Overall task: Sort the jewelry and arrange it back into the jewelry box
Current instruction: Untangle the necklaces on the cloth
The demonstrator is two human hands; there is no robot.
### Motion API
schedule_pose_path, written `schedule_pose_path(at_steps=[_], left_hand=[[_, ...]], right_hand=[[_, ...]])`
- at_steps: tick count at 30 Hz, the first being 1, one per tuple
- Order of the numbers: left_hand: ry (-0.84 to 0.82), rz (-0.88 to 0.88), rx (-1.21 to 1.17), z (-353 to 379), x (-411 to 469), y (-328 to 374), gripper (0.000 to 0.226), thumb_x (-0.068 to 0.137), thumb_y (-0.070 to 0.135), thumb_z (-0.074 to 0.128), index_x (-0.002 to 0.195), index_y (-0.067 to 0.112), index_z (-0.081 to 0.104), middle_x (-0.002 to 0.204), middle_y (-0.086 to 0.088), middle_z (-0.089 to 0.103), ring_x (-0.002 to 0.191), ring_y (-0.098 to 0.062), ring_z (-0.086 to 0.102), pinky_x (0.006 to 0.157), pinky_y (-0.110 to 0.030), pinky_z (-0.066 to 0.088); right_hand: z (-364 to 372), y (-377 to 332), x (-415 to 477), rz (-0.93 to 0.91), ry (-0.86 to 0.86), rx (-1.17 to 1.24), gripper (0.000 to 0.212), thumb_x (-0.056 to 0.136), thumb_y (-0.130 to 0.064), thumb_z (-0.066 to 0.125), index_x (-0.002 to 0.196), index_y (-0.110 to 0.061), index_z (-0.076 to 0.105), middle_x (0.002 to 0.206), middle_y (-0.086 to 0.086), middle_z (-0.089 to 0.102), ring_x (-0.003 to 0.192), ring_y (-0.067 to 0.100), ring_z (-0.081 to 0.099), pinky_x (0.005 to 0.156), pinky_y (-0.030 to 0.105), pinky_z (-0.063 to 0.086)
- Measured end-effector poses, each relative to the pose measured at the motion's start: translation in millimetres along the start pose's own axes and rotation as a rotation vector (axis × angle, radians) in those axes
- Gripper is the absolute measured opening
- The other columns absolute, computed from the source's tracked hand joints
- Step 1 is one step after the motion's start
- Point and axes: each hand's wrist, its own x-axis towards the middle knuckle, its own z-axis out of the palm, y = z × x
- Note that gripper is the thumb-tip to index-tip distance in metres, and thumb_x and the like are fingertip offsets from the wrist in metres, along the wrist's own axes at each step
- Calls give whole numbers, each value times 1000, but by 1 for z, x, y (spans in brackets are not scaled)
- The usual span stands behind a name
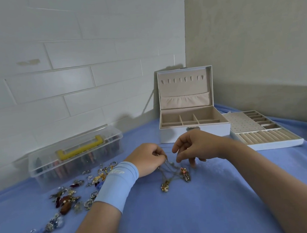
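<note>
Necklace (184, 172) pinched in left fingers (158, 153), right fingers (179, 157) loosely curled above it, jewelry box (172, 135) behind

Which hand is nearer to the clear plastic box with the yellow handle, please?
Left. The left hand is right of the plastic box, pinching a necklace; the right hand is farther right, before the jewelry box.

- Far edge of the blanket (179, 218): jewelry box (194, 133), tray (278, 144) just right of it.
- Far left: plastic case (76, 155), loose jewelry (68, 199) before it.
- Middle: necklaces (174, 175), before the box.
</note>
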Motion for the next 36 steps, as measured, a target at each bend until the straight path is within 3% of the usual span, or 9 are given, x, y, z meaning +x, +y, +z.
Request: schedule_pose_path(at_steps=[6,9,15,22,25,27,30,33,36], left_hand=[[-91,1,46,-15,-11,-1,5,88,24,62,87,27,66,70,12,66,58,3,54,54,-13,38],[-145,-9,51,-20,-19,0,4,88,23,62,89,25,66,65,15,65,51,6,52,54,-12,39],[-244,-2,2,-27,-35,7,7,87,15,59,87,21,63,63,12,68,57,-7,55,58,-15,44],[-722,-195,270,-41,-51,9,9,89,35,63,94,28,65,72,12,72,63,-7,62,56,-21,38],[-634,-211,288,-43,-47,13,21,88,45,63,98,27,65,75,11,74,59,-11,62,54,-23,38],[-431,-120,277,-41,-36,14,15,89,41,63,93,27,65,74,12,74,56,-12,61,64,-26,46],[-104,35,245,-30,-16,13,7,89,33,65,91,31,71,85,14,69,78,-10,63,75,-25,48],[-110,119,285,-13,-5,14,11,87,37,70,97,36,74,96,17,60,81,-3,53,73,-21,40],[-168,162,290,-2,2,9,14,83,39,74,96,36,77,91,18,54,85,-5,53,73,-19,41]], right_hand=[[-2,-7,-2,17,-47,-257,11,79,-34,82,83,-25,77,85,-5,75,67,1,58,69,25,52],[3,-12,-5,107,-82,-395,23,73,-48,85,80,-27,80,66,-18,68,59,-5,56,61,17,45],[5,-21,-10,88,-150,-459,10,79,-37,81,70,-35,76,64,-26,67,66,-5,59,65,15,45],[-7,-25,-24,173,-419,-432,4,80,-36,81,81,-34,78,75,-15,69,72,10,51,73,26,45],[-9,-19,-17,103,-260,-350,6,85,-32,77,91,-31,79,81,-7,73,71,6,55,69,20,45],[-10,-15,-9,43,-110,-372,8,88,-27,75,92,-34,77,76,-11,69,65,-1,56,64,15,44],[-6,-10,2,22,-116,-446,17,83,-26,79,95,-38,78,83,-9,70,77,8,61,73,24,48],[-1,-5,7,38,-124,-458,14,78,-29,83,89,-38,80,93,-9,75,97,12,65,87,27,51],[-1,3,9,15,-69,-447,7,81,-31,80,79,-36,76,90,-12,75,92,9,66,86,26,52]])
